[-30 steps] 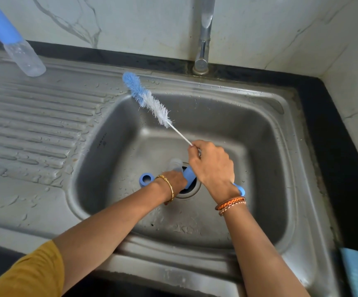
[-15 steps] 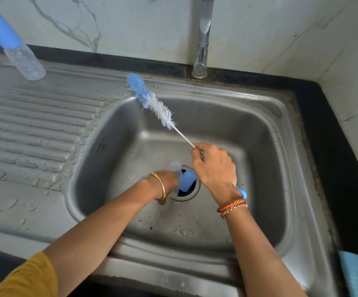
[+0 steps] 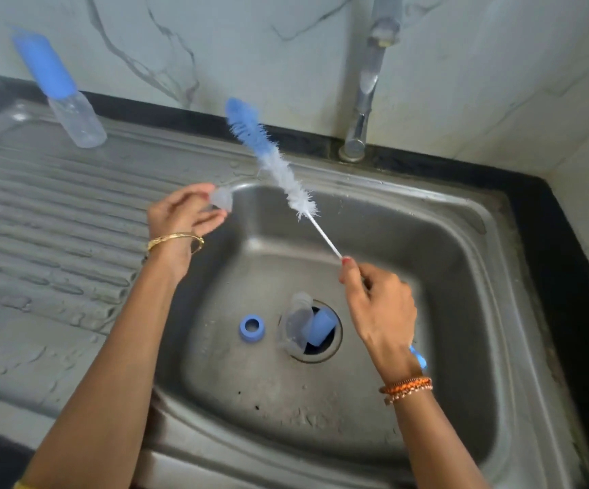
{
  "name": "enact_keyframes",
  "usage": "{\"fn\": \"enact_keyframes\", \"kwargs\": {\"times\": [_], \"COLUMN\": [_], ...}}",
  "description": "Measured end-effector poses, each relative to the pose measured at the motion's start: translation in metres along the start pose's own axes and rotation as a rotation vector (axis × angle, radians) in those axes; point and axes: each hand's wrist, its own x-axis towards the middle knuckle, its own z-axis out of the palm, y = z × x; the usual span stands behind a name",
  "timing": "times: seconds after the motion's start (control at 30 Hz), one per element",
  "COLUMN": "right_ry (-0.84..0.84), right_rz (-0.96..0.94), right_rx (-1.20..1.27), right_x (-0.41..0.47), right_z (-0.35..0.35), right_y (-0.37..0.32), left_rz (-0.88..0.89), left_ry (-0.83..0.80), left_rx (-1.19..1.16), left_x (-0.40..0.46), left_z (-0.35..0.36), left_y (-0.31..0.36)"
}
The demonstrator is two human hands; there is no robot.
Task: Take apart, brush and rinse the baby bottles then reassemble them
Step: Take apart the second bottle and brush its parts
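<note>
Left hand [image 3: 180, 215] pinching teat [image 3: 223, 200] over sink [image 3: 462, 220] rim, 10 o'clock; right hand [image 3: 379, 305] gripping brush [image 3: 275, 164]; one ring [image 3: 251, 326], one bottle [image 3: 298, 324] lying at drain.

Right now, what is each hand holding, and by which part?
The left hand pinches a clear teat by its edge. The right hand grips the bottle brush by its handle, bristles pointing up.

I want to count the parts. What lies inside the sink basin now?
In the sink, a blue ring lies on the floor; a clear bottle and blue cap lie over the drain. The right hand covers the floor beneath it.
</note>
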Motion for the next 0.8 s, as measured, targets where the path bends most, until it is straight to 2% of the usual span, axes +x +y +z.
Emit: {"fn": "enact_keyframes", "kwargs": {"times": [0.07, 0.2, 0.37, 0.57, 0.7, 0.8], "right_ry": [0.035, 0.127, 0.163, 0.181, 0.216, 0.26], "right_rz": [-0.006, -0.036, -0.107, -0.248, -0.403, -0.522], "right_rx": [-0.012, -0.045, -0.035, -0.098, -0.156, -0.203], "right_x": [0.002, 0.003, 0.006, 0.006, 0.009, 0.008], "right_z": [0.0, -0.003, -0.007, -0.002, -0.003, -0.004], "right_y": [0.001, 0.005, 0.014, 0.021, 0.026, 0.028], "left_rz": [0.033, 0.048, 0.005, 0.013, 0.023, 0.052], "left_ry": [0.105, 0.239, 0.312, 0.358, 0.308, 0.339], "left_rx": [-0.183, -0.4, -0.586, -0.609, -0.476, -0.419], "left_x": [0.007, 0.017, 0.027, 0.038, 0.042, 0.046], "left_z": [-0.008, -0.017, -0.024, -0.022, -0.021, -0.02], "left_y": [0.004, 0.007, 0.007, 0.002, -0.003, -0.005]}}
